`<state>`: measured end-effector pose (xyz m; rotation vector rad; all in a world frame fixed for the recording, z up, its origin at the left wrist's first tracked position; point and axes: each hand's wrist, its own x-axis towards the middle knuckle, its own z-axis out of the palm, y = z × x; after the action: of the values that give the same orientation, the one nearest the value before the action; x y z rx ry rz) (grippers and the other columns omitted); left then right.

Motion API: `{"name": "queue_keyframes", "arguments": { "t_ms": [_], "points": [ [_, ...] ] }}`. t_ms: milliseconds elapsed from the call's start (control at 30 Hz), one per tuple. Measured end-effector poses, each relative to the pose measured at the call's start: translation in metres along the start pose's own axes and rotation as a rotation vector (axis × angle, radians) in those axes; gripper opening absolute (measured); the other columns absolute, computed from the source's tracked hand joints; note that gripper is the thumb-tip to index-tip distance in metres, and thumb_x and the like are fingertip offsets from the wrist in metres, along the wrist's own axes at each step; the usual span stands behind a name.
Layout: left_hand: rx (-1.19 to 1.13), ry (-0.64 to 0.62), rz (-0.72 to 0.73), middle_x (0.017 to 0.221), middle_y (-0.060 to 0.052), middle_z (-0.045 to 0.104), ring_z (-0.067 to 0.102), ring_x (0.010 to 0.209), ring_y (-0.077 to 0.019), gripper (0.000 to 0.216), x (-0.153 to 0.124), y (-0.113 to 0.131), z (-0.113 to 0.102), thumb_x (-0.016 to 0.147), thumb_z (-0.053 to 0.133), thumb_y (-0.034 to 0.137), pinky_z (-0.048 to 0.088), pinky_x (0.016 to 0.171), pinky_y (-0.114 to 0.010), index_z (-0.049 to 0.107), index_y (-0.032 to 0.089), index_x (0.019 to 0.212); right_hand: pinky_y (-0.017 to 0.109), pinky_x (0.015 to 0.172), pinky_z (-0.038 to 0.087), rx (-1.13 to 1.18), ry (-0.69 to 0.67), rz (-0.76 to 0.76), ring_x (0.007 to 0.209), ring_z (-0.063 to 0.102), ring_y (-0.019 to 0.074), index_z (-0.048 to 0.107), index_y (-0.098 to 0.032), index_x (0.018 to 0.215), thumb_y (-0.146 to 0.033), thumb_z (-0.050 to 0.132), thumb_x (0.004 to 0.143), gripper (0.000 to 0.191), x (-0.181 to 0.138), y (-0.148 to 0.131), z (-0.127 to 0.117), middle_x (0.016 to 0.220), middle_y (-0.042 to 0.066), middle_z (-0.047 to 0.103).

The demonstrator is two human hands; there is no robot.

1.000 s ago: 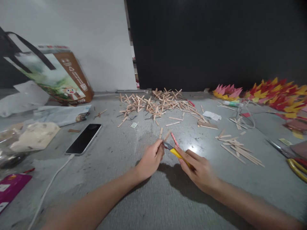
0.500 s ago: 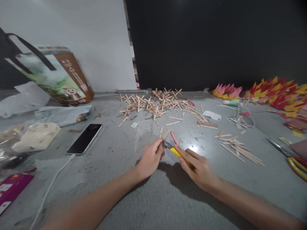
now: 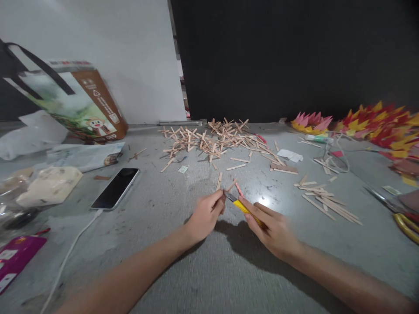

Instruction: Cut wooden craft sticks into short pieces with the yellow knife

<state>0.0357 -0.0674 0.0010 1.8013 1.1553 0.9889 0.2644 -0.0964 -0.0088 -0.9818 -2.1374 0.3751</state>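
The stick [image 3: 231, 185] slanted up and away from the fingertips of the left hand [image 3: 204, 218], its near end pinched between thumb and forefinger. The knife [image 3: 242, 206] met it there, its grey tip right at those fingertips. The right hand [image 3: 273, 229] was closed around the yellow handle, forefinger stretched along the top. A pink striped rod [image 3: 238, 189] stood out just beyond that forefinger; whether it was gripped could not be told.

Beneath lay a grey, scuffed tabletop [image 3: 196, 279], the hands' shadow between the forearms. A loose stick [image 3: 219, 181] lay just past the left hand. Near the middle of the far edge spread a heap of crossed sticks [image 3: 212, 141], and toward the right edge a bundle of loose sticks [image 3: 330, 203], with yellow-handled scissors [image 3: 406, 226] farther out. Pointed paper shapes [image 3: 379, 124] in red and yellow filled the far right corner. Toward the left edge lay a phone [image 3: 115, 189] on a white cable [image 3: 72, 250], and a printed bag [image 3: 81, 104] stood by the far left corner. Behind the far edge rose a white panel [image 3: 131, 56] and, right of a narrow gap, a black panel [image 3: 294, 56].
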Motion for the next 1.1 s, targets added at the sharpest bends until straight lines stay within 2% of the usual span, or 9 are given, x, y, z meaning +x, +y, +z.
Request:
{"name": "queue_keyframes", "arguments": {
  "t_ms": [233,433,667,900,1000,1100],
  "points": [
    [-0.007,0.027,-0.010,0.060,0.005,0.049,0.046,0.055,-0.0104,0.044,-0.001,-0.001,0.001,0.109,0.038,0.042,0.036,0.062,-0.024,0.048,0.020,0.073,0.021,0.063,0.049,0.017,0.010,0.011,0.063,0.056,0.0116,0.051,-0.024,0.156,-0.022,0.051,0.107,0.049,-0.002,-0.001,0.000,0.081,0.000,0.059],
    [0.110,0.032,0.103,0.067,0.005,0.051,0.048,0.062,-0.0110,0.034,-0.004,-0.007,0.002,0.108,0.040,0.031,0.036,0.066,-0.022,0.045,0.021,0.077,0.022,0.064,0.050,0.055,0.014,0.003,0.065,0.058,0.0119,0.054,-0.023,0.153,-0.022,0.050,0.107,0.047,0.000,-0.002,-0.001,0.084,0.002,0.065],
    [0.145,0.065,0.056,0.070,0.003,0.053,0.050,0.065,-0.0127,0.035,-0.005,-0.005,0.003,0.110,0.039,0.037,0.039,0.069,-0.023,0.052,0.021,0.082,0.023,0.070,0.055,0.080,0.007,0.021,0.070,0.064,0.0126,0.055,-0.025,0.153,-0.022,0.049,0.106,0.047,0.002,-0.005,-0.004,0.091,0.004,0.073],
    [0.186,0.068,0.075,0.077,0.000,0.061,0.054,0.070,-0.0140,0.030,-0.006,-0.006,0.003,0.108,0.041,0.031,0.041,0.072,-0.024,0.057,0.021,0.086,0.026,0.083,0.058,0.125,-0.008,0.052,0.092,0.074,0.0152,0.056,-0.025,0.152,-0.024,0.047,0.107,0.046,0.001,-0.005,-0.003,0.119,0.010,0.076],
    [0.178,0.062,0.060,0.081,-0.001,0.064,0.056,0.072,-0.0142,0.030,-0.006,-0.005,0.004,0.108,0.040,0.033,0.042,0.073,-0.024,0.059,0.021,0.089,0.025,0.080,0.057,0.148,-0.021,0.096,0.087,0.072,0.0139,0.058,-0.023,0.151,-0.025,0.047,0.107,0.045,0.002,-0.008,-0.004,0.115,0.009,0.077],
    [0.173,0.070,0.026,0.082,-0.001,0.065,0.056,0.072,-0.0144,0.031,-0.005,-0.003,0.004,0.109,0.039,0.035,0.042,0.074,-0.024,0.062,0.021,0.095,0.023,0.071,0.055,0.171,-0.008,0.132,0.074,0.067,0.0121,0.060,-0.022,0.148,-0.027,0.047,0.108,0.043,0.004,-0.012,-0.005,0.102,0.007,0.077]
  ]
}}
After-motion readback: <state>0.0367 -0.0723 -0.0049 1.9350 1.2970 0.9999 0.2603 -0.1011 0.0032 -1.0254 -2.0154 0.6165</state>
